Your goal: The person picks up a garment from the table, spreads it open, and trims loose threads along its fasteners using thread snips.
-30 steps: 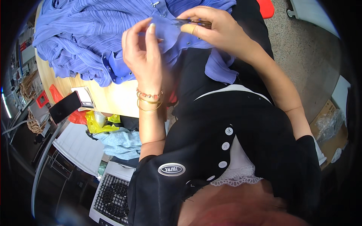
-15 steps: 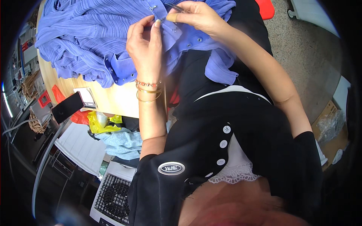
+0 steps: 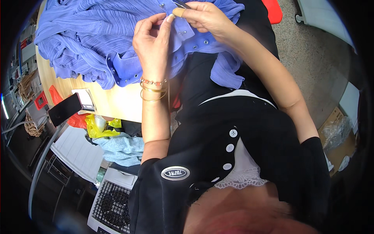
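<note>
A blue-violet crinkled garment (image 3: 120, 33) lies bunched over the table edge and my lap, with metal eyelets or snaps along its plain bands. My left hand (image 3: 152, 41), with bracelets at the wrist, pinches the garment's band between thumb and fingertips. Against it, my right hand (image 3: 208, 19) is closed around a small dark metal tool (image 3: 181, 5), perhaps thread snips; most of it is hidden in the palm. A tan wrap covers the right thumb, whose tip is beside the left thumb and fingertips at the cloth.
The wooden table (image 3: 117, 103) bears a dark phone (image 3: 65, 109) on a stand at its near edge. Below it are a yellow plastic bag (image 3: 97, 126), light-blue cloth (image 3: 120, 148) and a fan unit (image 3: 113, 204). A red stool (image 3: 274, 11) is at the far right.
My left fingertips have moved slightly up and right, now meeting the right thumb at the band. The dark tool is drawn further behind my right fingers. The whole view has shifted slightly.
</note>
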{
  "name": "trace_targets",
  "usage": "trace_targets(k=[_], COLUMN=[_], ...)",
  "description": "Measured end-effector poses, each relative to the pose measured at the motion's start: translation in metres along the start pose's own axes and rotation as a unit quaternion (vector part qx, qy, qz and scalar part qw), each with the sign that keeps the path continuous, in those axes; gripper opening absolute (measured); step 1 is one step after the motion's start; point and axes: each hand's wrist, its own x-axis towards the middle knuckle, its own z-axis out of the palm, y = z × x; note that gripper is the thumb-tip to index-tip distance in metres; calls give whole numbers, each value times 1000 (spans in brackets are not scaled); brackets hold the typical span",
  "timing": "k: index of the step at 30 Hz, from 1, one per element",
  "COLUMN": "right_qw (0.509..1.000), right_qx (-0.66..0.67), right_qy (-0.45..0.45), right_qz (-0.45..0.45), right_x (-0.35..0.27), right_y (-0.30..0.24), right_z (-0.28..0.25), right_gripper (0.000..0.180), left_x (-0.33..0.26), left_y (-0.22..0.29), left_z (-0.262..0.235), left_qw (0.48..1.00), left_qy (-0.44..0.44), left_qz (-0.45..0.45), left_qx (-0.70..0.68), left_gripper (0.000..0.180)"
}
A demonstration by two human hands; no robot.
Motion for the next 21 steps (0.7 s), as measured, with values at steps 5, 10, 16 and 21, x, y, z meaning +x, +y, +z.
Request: trace_targets(k=[5, 10, 16, 21], right_qw=[997, 983, 979, 993], right_qx=[-43, -103, -128, -65], right_qy=[11, -3, 2, 1], right_qz=[-69, -153, -158, -99], right_x=[3, -12, -8, -21], right_y=[4, -9, 1, -14], right_z=[3, 11, 3, 9], right_gripper=[18, 19, 19, 22], left_x=[1, 0, -3, -6], left_y=[2, 6, 6, -2], left_z=[-1, -3, 0, -1], left_qw=[997, 992, 991, 977], left_qy=[3, -8, -3, 23], left_qz=[-54, -85, -49, -69], left_qx=[-56, -93, -127, -200], left_gripper=[19, 16, 9, 9])
